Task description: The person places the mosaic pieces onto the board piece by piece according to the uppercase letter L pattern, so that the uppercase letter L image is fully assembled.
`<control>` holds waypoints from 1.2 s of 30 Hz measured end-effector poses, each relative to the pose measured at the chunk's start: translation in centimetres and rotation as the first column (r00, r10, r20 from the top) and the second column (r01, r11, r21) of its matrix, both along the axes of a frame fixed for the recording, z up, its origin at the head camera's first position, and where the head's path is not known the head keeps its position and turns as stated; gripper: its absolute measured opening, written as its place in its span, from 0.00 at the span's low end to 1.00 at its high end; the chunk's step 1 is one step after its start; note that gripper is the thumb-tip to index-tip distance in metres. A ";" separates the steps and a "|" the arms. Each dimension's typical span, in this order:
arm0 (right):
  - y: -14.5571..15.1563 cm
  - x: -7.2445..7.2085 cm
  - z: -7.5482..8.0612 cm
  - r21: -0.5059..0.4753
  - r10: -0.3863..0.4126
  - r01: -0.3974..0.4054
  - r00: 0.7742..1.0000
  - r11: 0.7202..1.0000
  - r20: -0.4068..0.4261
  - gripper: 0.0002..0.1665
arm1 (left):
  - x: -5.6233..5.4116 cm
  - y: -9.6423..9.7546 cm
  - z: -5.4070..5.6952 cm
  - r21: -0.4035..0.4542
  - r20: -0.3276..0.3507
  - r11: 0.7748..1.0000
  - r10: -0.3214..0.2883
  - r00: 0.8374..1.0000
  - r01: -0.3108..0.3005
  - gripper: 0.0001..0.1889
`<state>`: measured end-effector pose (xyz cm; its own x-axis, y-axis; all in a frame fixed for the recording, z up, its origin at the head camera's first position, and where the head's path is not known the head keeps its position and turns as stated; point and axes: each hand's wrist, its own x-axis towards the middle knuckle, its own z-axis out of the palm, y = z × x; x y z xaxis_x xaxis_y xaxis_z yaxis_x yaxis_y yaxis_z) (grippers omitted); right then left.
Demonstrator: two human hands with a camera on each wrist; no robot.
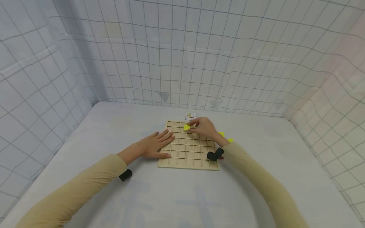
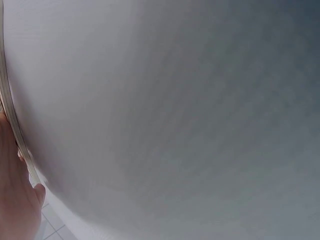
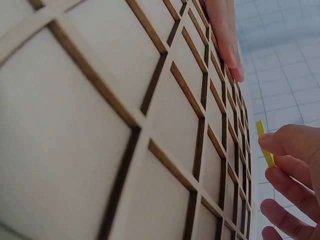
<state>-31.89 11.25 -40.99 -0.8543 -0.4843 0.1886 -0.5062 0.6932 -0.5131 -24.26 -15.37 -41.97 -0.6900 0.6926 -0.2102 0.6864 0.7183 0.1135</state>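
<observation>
A light wooden grid board [image 1: 182, 155] with square recesses lies flat on the white surface. My right hand [image 1: 204, 127] pinches a thin yellow square tile [image 1: 186, 127] between thumb and fingers, over the far rows of the board. In the right wrist view the tile [image 3: 265, 144] is seen edge-on, held apart from the grid. My left hand [image 1: 155, 145] rests with fingers spread on the board's left edge. Only part of that hand [image 2: 17, 195] shows in the left wrist view, beside the board's rim.
A small printed card [image 1: 190, 116] with a coloured grid pattern lies beyond the board. More yellow pieces [image 1: 230, 140] are right of the board, partly behind my right arm, with a bit of red [image 1: 221, 158] below. Gridded white cloth walls [image 1: 182, 63] enclose the surface.
</observation>
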 end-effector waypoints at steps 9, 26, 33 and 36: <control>-0.9 -0.2 -0.6 0.013 -0.005 0.004 0.999 1.000 0.052 0.17 | 0.2 0.1 0.1 0.003 -0.010 1.000 -0.007 1.000 0.007 0.44; -1.4 -0.9 -0.7 0.015 0.035 -0.037 0.994 0.999 0.100 0.16 | 0.3 0.1 0.4 -0.008 0.000 1.000 0.009 1.000 -0.009 0.44; -1.5 -0.9 -0.6 0.037 0.026 -0.031 0.992 0.999 0.126 0.17 | 0.2 0.0 0.4 0.008 -0.005 1.000 -0.004 1.000 0.004 0.44; -1.6 -0.8 -0.6 0.040 0.023 -0.029 0.991 0.999 0.130 0.17 | 0.3 0.0 0.3 0.019 -0.001 1.000 -0.007 1.000 0.007 0.44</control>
<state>-32.73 9.66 -41.55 -0.8573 -0.5117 0.0563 -0.4554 0.7027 -0.5467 -24.00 -15.38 -41.63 -0.6856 0.7010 -0.1960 0.6914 0.7114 0.1260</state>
